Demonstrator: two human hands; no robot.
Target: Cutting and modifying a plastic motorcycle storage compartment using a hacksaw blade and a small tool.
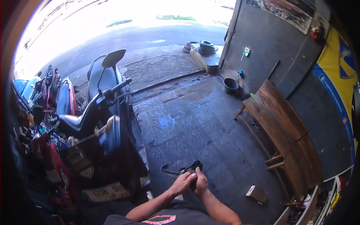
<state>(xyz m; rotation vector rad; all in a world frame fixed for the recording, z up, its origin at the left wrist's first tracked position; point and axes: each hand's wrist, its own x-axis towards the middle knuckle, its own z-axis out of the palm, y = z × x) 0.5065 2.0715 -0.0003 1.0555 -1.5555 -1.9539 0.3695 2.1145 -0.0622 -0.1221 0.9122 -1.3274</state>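
Both my hands meet low in the middle of the view, in front of my dark shirt. A black, limp, cloth-like thing [195,164] is gripped between them, and I cannot make out its exact kind. One loose end sticks out to the left. My left hand [183,183] is closed on it, with the fingers curled in. Pressed right beside it, my right hand [201,180] is closed on the same thing with its thumb on top. The part inside my hands is hidden.
A dark scooter [108,108] stands close on the left, with more motorbikes behind it. To the right runs a wooden bench [281,123], with a small box [257,194] on the floor near it. A black basin [231,86] and stacked tyres [206,47] lie ahead on wet floor.
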